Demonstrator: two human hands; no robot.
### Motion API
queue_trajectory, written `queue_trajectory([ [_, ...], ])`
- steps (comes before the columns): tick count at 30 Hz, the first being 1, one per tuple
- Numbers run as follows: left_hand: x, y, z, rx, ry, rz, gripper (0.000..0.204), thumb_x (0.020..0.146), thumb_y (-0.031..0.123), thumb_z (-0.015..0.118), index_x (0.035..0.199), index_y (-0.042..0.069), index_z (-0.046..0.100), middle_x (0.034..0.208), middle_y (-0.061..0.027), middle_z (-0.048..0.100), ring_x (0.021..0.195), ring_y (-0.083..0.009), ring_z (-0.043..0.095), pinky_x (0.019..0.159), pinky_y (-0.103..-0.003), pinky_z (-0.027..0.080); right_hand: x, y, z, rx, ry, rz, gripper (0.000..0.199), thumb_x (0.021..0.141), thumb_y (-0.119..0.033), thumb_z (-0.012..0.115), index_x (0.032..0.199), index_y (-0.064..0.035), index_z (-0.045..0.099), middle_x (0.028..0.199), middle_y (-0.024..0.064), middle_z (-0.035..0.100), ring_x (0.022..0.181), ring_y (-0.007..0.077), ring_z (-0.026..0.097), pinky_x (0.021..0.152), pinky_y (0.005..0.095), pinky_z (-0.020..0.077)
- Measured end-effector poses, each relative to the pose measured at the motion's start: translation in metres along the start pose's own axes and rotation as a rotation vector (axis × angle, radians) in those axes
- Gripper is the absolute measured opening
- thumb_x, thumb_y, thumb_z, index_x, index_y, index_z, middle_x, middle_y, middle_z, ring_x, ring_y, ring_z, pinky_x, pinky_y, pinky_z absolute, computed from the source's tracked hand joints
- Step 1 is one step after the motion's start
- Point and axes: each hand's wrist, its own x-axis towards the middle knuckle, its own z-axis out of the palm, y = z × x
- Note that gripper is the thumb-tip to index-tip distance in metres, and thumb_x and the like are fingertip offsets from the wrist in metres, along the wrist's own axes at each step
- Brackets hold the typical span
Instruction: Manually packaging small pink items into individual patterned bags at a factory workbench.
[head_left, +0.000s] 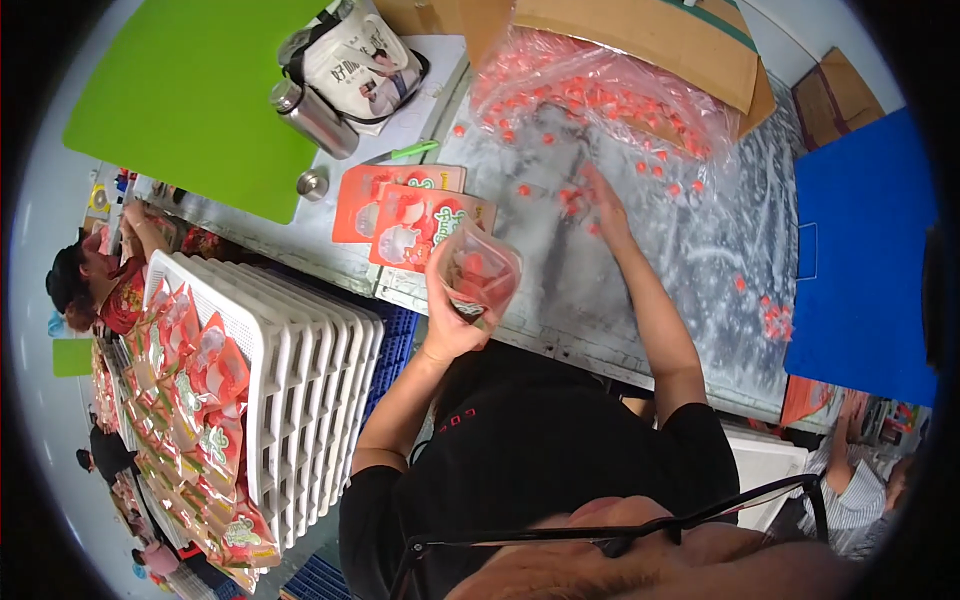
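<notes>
Here, left hand raised, gripping open pouch, right hand outstretched, fingers spread on red pieces.

Bright, even light; fisheye-bent, dark rim.

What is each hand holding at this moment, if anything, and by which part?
The left hand holds an open clear pouch from below, fingers wrapped around its lower part. The right hand rests on small red pieces on the table; whether it grips any cannot be told.
</notes>
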Motion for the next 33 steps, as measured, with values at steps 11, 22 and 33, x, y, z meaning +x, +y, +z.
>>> queue_trajectory([
  [11,-0.021,-0.012,-0.013,-0.122,0.065,-0.219,0.104,0.068,0.001,0.078,0.152,0.0,0.016,0.138,-0.0157,0.042,0.129,-0.0255,0.044,0.109,-0.039,0.036,-0.051,-0.029,-0.025,-0.554,-0.128,-0.216,0.063,0.095,-0.03,0.061,0.151,-0.0107,0.038,0.152,0.0092,0.044,0.144,0.0335,0.033,0.121,0.0461,0.019],
  [22,-0.024,-0.014,-0.01,-0.158,0.075,-0.282,0.106,0.069,0.003,0.081,0.153,-0.003,0.016,0.14,-0.0167,0.042,0.13,-0.0254,0.043,0.11,-0.039,0.036,-0.073,-0.021,-0.027,-0.656,-0.106,-0.212,0.067,0.086,-0.039,0.07,0.145,-0.0181,0.047,0.154,0.0075,0.039,0.142,0.0377,0.032,0.117,0.0606,0.0188],
  [33,-0.021,-0.004,-0.009,-0.121,0.084,-0.213,0.101,0.065,-0.001,0.077,0.15,0.0,0.022,0.137,-0.0144,0.043,0.128,-0.0245,0.044,0.109,-0.039,0.036,-0.059,-0.064,0.079,-0.849,-0.05,-0.343,0.061,0.076,-0.051,0.075,0.126,-0.0174,0.063,0.133,0.0078,0.052,0.13,0.0375,0.042,0.105,0.0703,0.0267],
])
